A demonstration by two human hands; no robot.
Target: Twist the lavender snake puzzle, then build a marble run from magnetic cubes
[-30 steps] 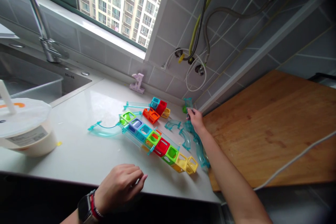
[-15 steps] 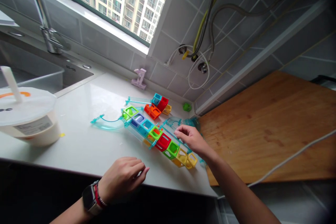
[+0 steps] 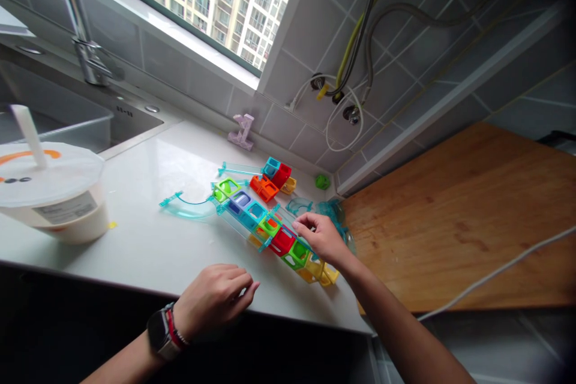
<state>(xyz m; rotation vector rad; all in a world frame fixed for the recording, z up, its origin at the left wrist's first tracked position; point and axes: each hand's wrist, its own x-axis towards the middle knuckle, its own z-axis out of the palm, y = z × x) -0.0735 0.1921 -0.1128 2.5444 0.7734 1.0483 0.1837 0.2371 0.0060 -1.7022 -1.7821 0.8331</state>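
Observation:
My right hand [image 3: 320, 237] is closed in a pinch over a straight, clear blue track piece [image 3: 284, 216]. The piece lies along the far side of a row of colourful hollow blocks [image 3: 282, 240]; my fingers hide part of it. The row runs from a light green block [image 3: 227, 188] to yellow blocks [image 3: 317, 270] near the counter's front edge. Another clear track runs along its near side. A curved clear blue track [image 3: 191, 207] extends left from the green end. My left hand [image 3: 218, 294], loosely curled with nothing visible in it, hovers at the front edge, apart from the blocks.
Behind the row sit a cluster of red, orange and blue blocks [image 3: 272, 179] and a small green piece [image 3: 322, 181]. More clear blue parts [image 3: 330, 211] lie by a wooden board [image 3: 450, 222]. A lidded cup [image 3: 54, 192] and sink [image 3: 135, 126] are left.
My right hand has moved slightly left with the track piece, which now lies closer against the block row. My left hand stays curled in nearly the same place; the view has shifted slightly.

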